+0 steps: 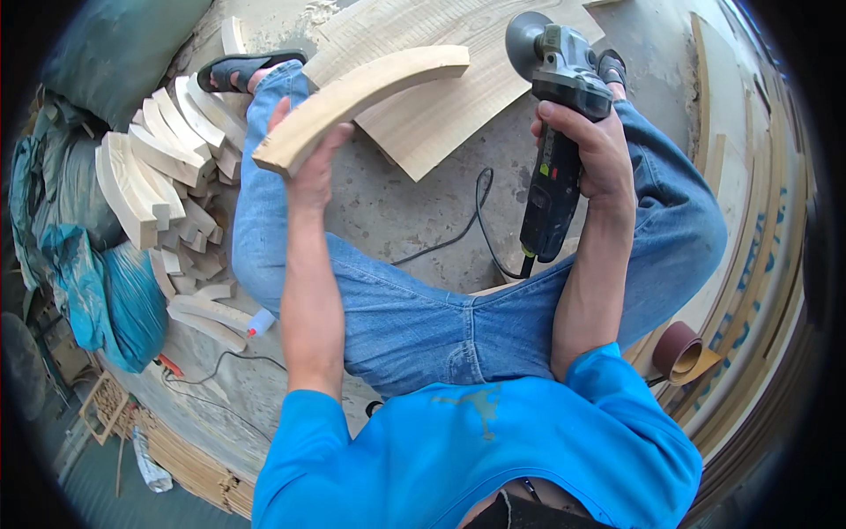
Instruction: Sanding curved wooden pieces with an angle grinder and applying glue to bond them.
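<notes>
My left hand (pixel 310 167) is closed around the lower end of a curved wooden piece (pixel 370 88), a pale arc held up at a slant. Its upper end hangs over a flat wooden board (pixel 414 123) lying between my feet. In my right hand (pixel 595 154) is an angle grinder (pixel 555 176), black and grey, gripped around its body with the round disc (pixel 526 44) pointing up and away from me. The grinder's disc and the wooden arc are apart. A black cord (pixel 485 212) runs from the grinder's lower end across the floor.
A pile of similar curved wooden pieces (pixel 167 159) stands left of my left leg. Behind it are dark and blue plastic sacks (pixel 115 291). A small pale bottle (pixel 261 322) is beside my left thigh. Right of me are a sandpaper roll (pixel 677 351) and long wooden strips (pixel 749 291).
</notes>
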